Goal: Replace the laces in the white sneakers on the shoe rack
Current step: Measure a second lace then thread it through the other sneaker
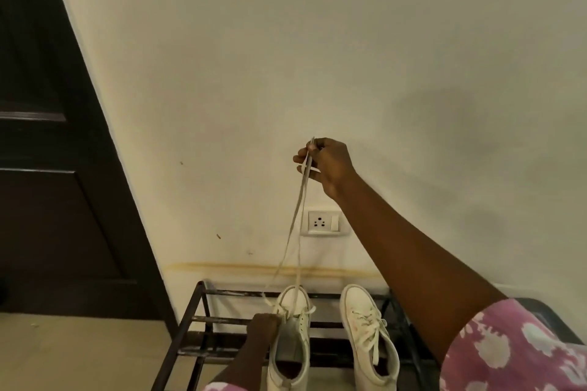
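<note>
Cream wall [286, 57] fills most of the frame, with a dark door [47, 200] along its left edge. At bottom centre a black metal shoe rack [197, 317] carries both white sneakers, toes to the wall. The right-side sneaker [368, 336] stands laced and untouched. The left hand [263, 327] grips the centre sneaker [290, 355] at its side, probably steadying it. The right hand [328, 165], raised mid-frame, pinches both strands of the lace [303, 187] taut, likely evening them or drawing them out.
</note>
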A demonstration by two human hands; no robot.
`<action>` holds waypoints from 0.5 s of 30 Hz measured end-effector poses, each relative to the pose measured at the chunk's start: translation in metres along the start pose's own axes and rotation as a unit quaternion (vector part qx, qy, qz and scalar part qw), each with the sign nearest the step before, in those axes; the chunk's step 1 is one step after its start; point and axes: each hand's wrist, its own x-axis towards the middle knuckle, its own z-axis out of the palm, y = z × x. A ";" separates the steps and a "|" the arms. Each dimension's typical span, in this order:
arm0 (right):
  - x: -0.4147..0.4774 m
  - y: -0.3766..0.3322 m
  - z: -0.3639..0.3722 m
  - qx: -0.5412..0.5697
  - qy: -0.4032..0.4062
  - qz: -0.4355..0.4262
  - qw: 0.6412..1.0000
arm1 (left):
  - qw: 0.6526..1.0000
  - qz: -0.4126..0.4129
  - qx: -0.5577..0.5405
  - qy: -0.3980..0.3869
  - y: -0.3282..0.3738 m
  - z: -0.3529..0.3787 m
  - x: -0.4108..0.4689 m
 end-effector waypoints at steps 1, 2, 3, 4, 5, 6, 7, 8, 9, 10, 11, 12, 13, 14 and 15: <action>0.000 0.007 0.001 0.008 -0.002 0.005 1.000 | 1.000 0.007 -0.013 0.011 0.002 0.002 -0.010; 0.001 0.016 0.002 0.016 -0.003 0.011 1.000 | 1.000 -0.003 0.000 0.014 0.007 0.003 -0.014; 0.002 0.023 0.003 0.022 -0.004 0.016 1.000 | 0.999 0.002 0.020 0.028 0.009 0.005 -0.009; 0.002 0.030 0.003 0.026 -0.003 0.020 0.999 | 0.997 0.019 0.054 0.045 0.010 0.005 -0.011; 0.003 0.036 0.004 0.029 -0.003 0.023 0.999 | 0.995 0.032 0.064 0.064 0.015 0.005 -0.009; 0.004 0.040 0.004 0.031 -0.003 0.024 0.999 | 0.996 0.025 0.056 0.067 0.017 0.006 -0.006; 0.005 0.044 0.004 0.035 -0.002 0.025 0.999 | 0.996 0.013 0.047 0.074 0.017 0.009 -0.003; 0.006 0.046 0.004 0.038 0.000 0.026 0.999 | 0.995 0.000 0.061 0.076 0.018 0.011 -0.002; 0.007 0.049 0.004 0.042 0.002 0.026 0.999 | 0.994 -0.006 0.067 0.085 0.020 0.011 -0.002; 0.008 0.050 0.004 0.042 0.003 0.026 0.999 | 0.993 -0.012 0.071 0.096 0.020 0.010 0.000; 0.008 0.050 0.003 0.041 0.004 0.026 0.999 | 0.991 -0.006 0.070 0.111 0.019 0.011 0.003; 0.008 0.051 0.003 0.040 0.005 0.026 0.999 | 0.989 -0.006 0.086 0.118 0.018 0.012 0.006; 0.009 0.051 0.003 0.040 0.005 0.026 0.999 | 0.987 0.005 0.101 0.124 0.018 0.011 0.007; 0.009 0.052 0.001 0.040 0.006 0.025 0.999 | 0.985 0.009 0.116 0.125 0.018 0.013 0.008; 0.010 0.052 0.002 0.042 0.006 0.024 0.999 | 0.984 0.020 0.111 0.135 0.020 0.013 0.009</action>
